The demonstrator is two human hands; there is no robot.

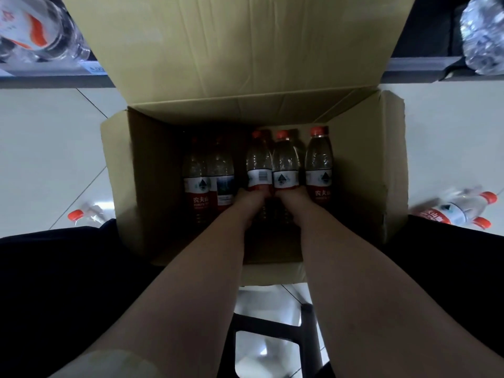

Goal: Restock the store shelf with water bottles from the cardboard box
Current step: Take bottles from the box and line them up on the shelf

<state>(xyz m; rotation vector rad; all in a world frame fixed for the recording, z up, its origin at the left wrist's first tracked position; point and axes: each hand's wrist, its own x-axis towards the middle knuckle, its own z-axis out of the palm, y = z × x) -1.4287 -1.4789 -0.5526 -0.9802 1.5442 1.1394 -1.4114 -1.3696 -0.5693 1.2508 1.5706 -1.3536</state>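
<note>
An open cardboard box [362, 170] stands on the floor between my knees, its far flap raised. Several red-capped water bottles with red and white labels stand inside. My left hand [249, 199] is closed around the lower part of one bottle [259, 162] near the middle. Right beside it, my right hand [293, 199] is closed around the neighbouring bottle [285, 165]. One more bottle [319, 162] stands to the right of them, two others [196, 173] to the left. Both hands are deep in the box, fingers hidden behind the bottles.
Loose bottles lie on the tiled floor at the right [458, 208] and at the left [81, 215] of the box. The shelf edge [54, 75] runs along the top, with large bottles at top left [35, 28] and top right [482, 34]. A dark stool [272, 328] is under me.
</note>
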